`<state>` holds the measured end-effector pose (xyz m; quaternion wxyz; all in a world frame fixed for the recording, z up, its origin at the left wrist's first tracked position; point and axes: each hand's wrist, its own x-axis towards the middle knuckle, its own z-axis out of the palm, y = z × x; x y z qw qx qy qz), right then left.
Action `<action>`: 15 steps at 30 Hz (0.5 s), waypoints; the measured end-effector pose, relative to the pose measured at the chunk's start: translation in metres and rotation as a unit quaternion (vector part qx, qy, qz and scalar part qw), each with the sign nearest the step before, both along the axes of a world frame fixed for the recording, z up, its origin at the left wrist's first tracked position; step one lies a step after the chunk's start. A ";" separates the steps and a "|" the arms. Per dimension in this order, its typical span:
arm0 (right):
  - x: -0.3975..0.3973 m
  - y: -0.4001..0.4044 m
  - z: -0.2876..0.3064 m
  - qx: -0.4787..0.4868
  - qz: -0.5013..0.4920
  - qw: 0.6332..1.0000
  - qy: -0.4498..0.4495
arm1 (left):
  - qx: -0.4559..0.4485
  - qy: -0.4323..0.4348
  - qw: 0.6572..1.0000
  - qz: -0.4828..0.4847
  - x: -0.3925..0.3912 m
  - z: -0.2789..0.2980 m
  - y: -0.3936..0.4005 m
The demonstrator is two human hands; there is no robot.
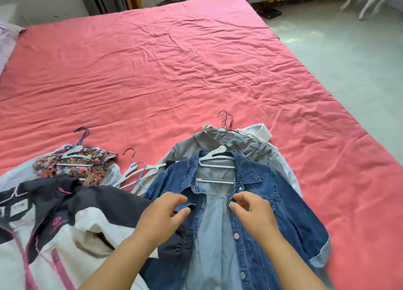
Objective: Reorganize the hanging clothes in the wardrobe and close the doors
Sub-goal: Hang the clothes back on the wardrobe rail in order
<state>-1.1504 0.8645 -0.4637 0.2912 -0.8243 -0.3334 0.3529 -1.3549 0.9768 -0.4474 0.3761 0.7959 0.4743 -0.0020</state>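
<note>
lying open-fronted on the pink bed sheet (174,60) is a blue denim shirt (270,202), still on its white hanger (214,158), collar toward the far side of the bed. the person's left hand (162,216) pinches the left front edge of the shirt just below the collar, thumb and forefinger closed on the cloth. the right hand (254,212) pinches the opposite front edge near the top button, fingers curled round the placket. the two hands are near each other, with the pale inner lining of the shirt showing between them. beneath the denim shirt lies a grey garment (218,140), and under that a white garment (265,131); their metal hanger hooks (225,119) point away toward the middle of the bed. left of the shirt lies a loose bunch of white and blue hangers (139,173). farther left is a multicoloured patterned garment (72,165) on a white hanger, and in the near left corner a dark and white jacket (65,220) with pink trim, touching the left forearm. the wardrobe is outside the view.
</note>
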 end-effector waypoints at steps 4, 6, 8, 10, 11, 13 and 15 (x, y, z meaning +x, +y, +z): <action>0.052 0.012 -0.030 -0.015 0.045 0.999 -0.022 | 0.007 0.019 1.000 0.002 0.050 -0.026 -0.002; 0.075 0.020 -0.047 -0.025 0.058 0.998 -0.028 | -0.001 0.030 0.999 0.011 0.070 -0.038 0.002; 0.094 0.029 -0.062 -0.029 0.071 0.997 -0.026 | -0.005 0.046 0.999 0.015 0.087 -0.049 0.007; 0.109 0.040 -0.077 -0.030 0.083 0.996 -0.028 | -0.009 0.059 0.998 0.024 0.100 -0.059 0.015; 0.117 0.046 -0.084 -0.030 0.090 0.995 -0.037 | -0.007 0.064 0.998 0.027 0.105 -0.063 0.018; 0.128 0.060 -0.098 -0.033 0.105 0.991 -0.071 | -0.001 0.074 0.997 0.030 0.114 -0.074 0.028; 0.138 0.073 -0.108 -0.039 0.118 0.984 -0.126 | -0.001 0.081 0.996 0.030 0.119 -0.083 0.036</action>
